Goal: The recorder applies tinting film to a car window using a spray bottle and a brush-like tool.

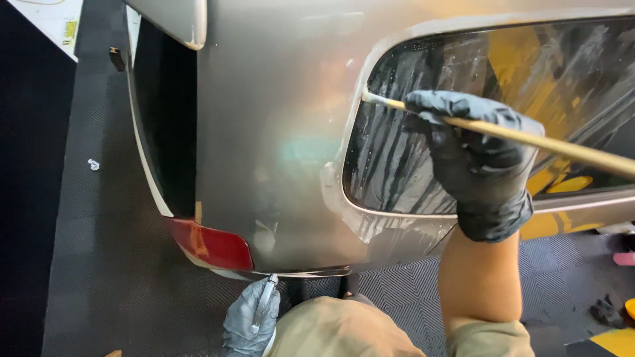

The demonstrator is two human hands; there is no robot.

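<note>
— Held in the right hand (486, 165)?
— Slim wooden brush handle (529, 139), pale and round, lying across the wet rear side window (423, 165); tip touching the window's rounded front corner, far end cut off at the frame edge. Black glove, matte and creased, fingers (440, 106) clamped around the handle.
— The glass itself?
— Dark, streaked with soapy runs; yellow reflections blurring what lies behind it.
— Around the window?
— Smooth silver car body (278, 132), glossy red tail light (208, 244) below and left of the window.
— The left hand (248, 320)?
— Low, under the body's edge, grey-gloved, fingers closed around a small metallic tool (264, 301); kind hard to make out. Dark herringbone floor (99, 264) beneath.
</note>
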